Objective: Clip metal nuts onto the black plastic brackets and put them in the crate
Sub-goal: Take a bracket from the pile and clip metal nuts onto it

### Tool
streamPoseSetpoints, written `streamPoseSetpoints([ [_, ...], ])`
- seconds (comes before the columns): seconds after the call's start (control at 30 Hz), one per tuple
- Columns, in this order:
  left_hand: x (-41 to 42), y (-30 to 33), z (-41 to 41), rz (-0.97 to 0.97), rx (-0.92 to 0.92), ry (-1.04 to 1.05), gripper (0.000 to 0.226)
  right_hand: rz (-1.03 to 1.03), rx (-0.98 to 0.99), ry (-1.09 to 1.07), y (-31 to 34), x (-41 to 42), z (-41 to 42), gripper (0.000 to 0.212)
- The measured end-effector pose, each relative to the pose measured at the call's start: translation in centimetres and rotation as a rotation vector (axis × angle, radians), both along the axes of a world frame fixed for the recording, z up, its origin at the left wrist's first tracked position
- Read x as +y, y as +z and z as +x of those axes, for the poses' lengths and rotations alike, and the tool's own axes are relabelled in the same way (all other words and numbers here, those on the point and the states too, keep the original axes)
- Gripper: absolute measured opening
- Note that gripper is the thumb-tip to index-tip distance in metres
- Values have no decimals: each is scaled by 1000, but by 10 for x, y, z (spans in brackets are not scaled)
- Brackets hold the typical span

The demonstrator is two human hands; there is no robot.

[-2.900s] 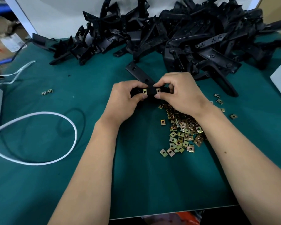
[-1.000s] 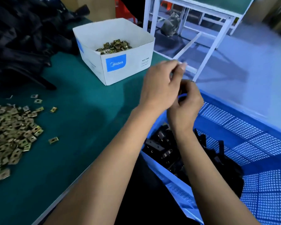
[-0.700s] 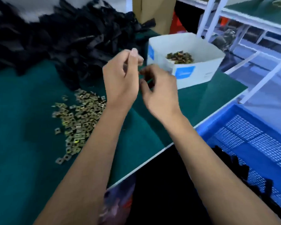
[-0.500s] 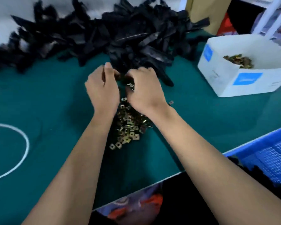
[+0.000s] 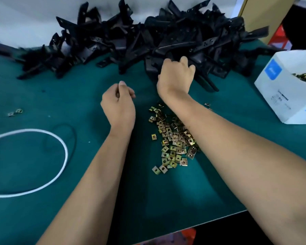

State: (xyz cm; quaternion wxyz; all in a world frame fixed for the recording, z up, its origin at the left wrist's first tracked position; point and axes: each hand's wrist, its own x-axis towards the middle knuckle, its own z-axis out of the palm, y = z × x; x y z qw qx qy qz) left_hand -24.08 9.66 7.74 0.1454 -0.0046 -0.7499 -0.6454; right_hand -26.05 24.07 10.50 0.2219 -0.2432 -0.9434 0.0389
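A white cable is looped on the green desk at its left side; a white cardboard box is set at its right edge.

Both bare forearms reach forward from the lower edge of the view, the right one stretched further than the left. Left hand hovers back-up, fingers curled loosely under with the thumb tip raised at the top; whether it holds anything cannot be told. Right hand sits ahead of the left, back towards the camera, wrist bent, its fingers curled down and hidden from view.
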Motion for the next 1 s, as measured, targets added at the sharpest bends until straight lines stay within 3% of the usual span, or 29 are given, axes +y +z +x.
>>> streamPoseSetpoints([
  [0.1, 0, 0, -1, 15, -17, 8, 44, -13, 53, -38, 2, 5, -6, 25],
  [0.23, 0, 0, -1, 21, -29, -1, 44, -27, 199, 32, -1, 14, -6, 14],
  [0.47, 0, 1, -1, -9, -55, -34, 43, -218, 1, 67, 34, 43, -14, 7],
  [0.53, 0, 0, 0, -26, -58, -33, 42, -182, 103, 92, 39, 35, -13, 9],
  [0.63, -1, -1, 0, -16, -68, -44, 39, -137, 423, 124, 38, 10, -1, 8],
  [0.7, -1, -1, -1, 2, -76, -63, 38, 9, 480, 96, 31, -8, 8, 6],
  [0.73, -1, -2, 0, 17, -79, -72, 37, -13, 517, 106, 28, -13, 10, 5],
  [0.83, -2, -1, -1, 172, -104, -149, 33, -278, 690, 237, 24, -24, 18, 7],
  [0.9, -1, 4, -1, 384, -171, -282, 28, -602, 763, 379, 22, -34, 25, 10],
  [1.0, -1, 10, 1, 639, -242, -475, 21, -1005, 620, 516, 16, -44, 38, 8],
])
